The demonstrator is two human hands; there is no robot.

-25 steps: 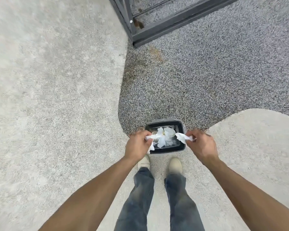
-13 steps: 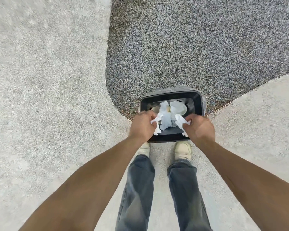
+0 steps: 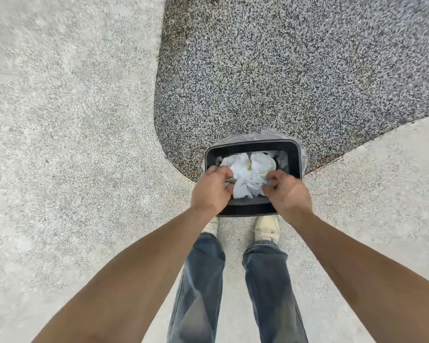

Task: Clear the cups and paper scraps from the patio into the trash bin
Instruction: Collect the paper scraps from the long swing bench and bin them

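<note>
A black trash bin (image 3: 295, 157) with a clear liner stands on the patio just ahead of my feet. White paper scraps (image 3: 245, 180) are piled inside it, and a white cup (image 3: 264, 162) lies among them at the back. My left hand (image 3: 212, 190) hovers over the bin's near left side, its fingers loosely curled with no paper in them. Over the near right side is my right hand (image 3: 286, 194), fingers also loosely curled above the pile, with nothing clearly between them.
The bin sits where the light concrete (image 3: 72, 144) meets a curved patch of dark speckled gravel paving (image 3: 282, 70). My shoes (image 3: 266, 225) and jeans are right behind the bin.
Both hands held white scraps beside the bin, then moved in over it. The scraps now lie in the bin's pile and the fingers have loosened. The view has tilted down and closer.
</note>
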